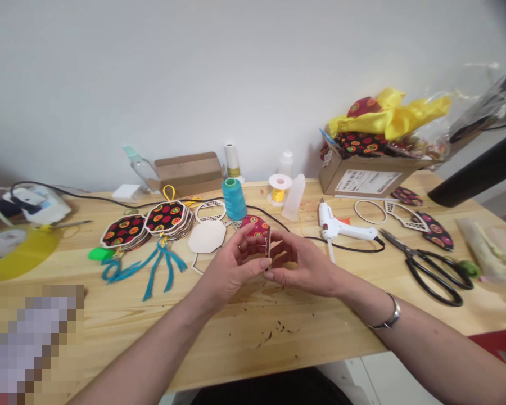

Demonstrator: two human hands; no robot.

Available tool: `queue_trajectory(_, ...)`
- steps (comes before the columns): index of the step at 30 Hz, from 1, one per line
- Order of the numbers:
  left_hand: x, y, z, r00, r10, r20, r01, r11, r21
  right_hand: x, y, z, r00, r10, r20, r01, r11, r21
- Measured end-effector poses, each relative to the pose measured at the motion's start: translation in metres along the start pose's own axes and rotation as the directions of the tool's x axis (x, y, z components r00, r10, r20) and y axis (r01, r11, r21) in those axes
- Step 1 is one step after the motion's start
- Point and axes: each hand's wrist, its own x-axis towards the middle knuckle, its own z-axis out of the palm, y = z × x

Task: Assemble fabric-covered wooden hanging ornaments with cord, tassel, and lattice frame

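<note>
A thin flat piece (269, 247) with a pale wooden-looking edge is held upright, nearly edge-on to me, above the table. My left hand (230, 264) pinches it from the left, thumb at its lower edge. From the right, my right hand (307, 263) grips it with thumb and fingers. Its faces are mostly hidden by the angle. Just behind my left fingers lies a dark red patterned fabric piece (256, 225). A blank pale plaque (206, 236) and a blue thread spool (234, 199) are close by on the left.
Stacked patterned plaques (166, 218) with blue tassels lie left. To the right are a white glue gun (341, 228) with its black cord, large black-handled scissors (425, 267) and a cardboard box (362, 177) of fabric. Dark scraps (272, 334) lie near the front edge.
</note>
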Motion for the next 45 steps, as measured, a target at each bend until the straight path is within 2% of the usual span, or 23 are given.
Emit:
queue_trajectory(4, -0.002, 0.007, 0.0, 0.999, -0.028, 0.034, 0.029, 1.0, -0.006, 0.001, 0.003, -0.001, 0.999, 0.018, -0.034, -0.02, 0.998, -0.052)
queue_trajectory(9, -0.001, 0.013, 0.0, 0.999, -0.03, 0.044, 0.032, 0.998, -0.06, -0.002, 0.003, -0.006, 0.994, -0.098, -0.045, 0.08, 0.952, -0.296)
queue_trajectory(12, -0.001, 0.014, -0.001, 0.998, -0.016, -0.061, 0.019, 0.999, 0.038, -0.005, 0.0, -0.011, 0.991, -0.128, 0.024, 0.123, 0.865, -0.486)
queue_trajectory(16, -0.001, 0.016, -0.001, 0.967, 0.012, -0.254, 0.055, 0.965, 0.257, -0.008, -0.005, -0.013, 0.992, -0.019, 0.122, 0.095, 0.75, -0.654)
queue_trajectory(19, -0.001, 0.015, -0.002, 0.957, 0.012, -0.289, 0.106, 0.914, 0.391, -0.008, -0.005, -0.011, 0.99, 0.024, 0.14, 0.086, 0.681, -0.728)
queue_trajectory(23, -0.001, 0.008, -0.006, 0.962, 0.056, -0.266, 0.105, 0.825, 0.556, -0.008, -0.001, -0.009, 0.987, 0.035, 0.158, 0.101, 0.632, -0.769)
queue_trajectory(29, -0.002, 0.002, -0.011, 0.962, 0.172, -0.212, 0.061, 0.621, 0.782, -0.007, 0.003, -0.006, 0.98, -0.034, 0.198, 0.177, 0.614, -0.769)
queue_trajectory(34, -0.004, 0.0, -0.007, 0.964, 0.249, -0.092, -0.048, 0.504, 0.862, -0.007, 0.003, -0.005, 0.972, -0.116, 0.205, 0.234, 0.597, -0.767)
queue_trajectory(39, -0.004, -0.001, -0.006, 0.971, 0.228, -0.069, -0.033, 0.416, 0.909, -0.006, 0.001, -0.007, 0.969, -0.146, 0.201, 0.248, 0.587, -0.771)
queue_trajectory(41, -0.004, -0.002, -0.008, 0.966, 0.242, -0.092, -0.013, 0.398, 0.917, -0.005, 0.002, -0.009, 0.969, -0.178, 0.171, 0.245, 0.598, -0.764)
queue_trajectory(45, -0.002, 0.0, -0.012, 0.95, 0.281, -0.135, 0.021, 0.376, 0.926, 0.001, 0.01, -0.012, 0.963, -0.271, 0.002, 0.171, 0.601, -0.78)
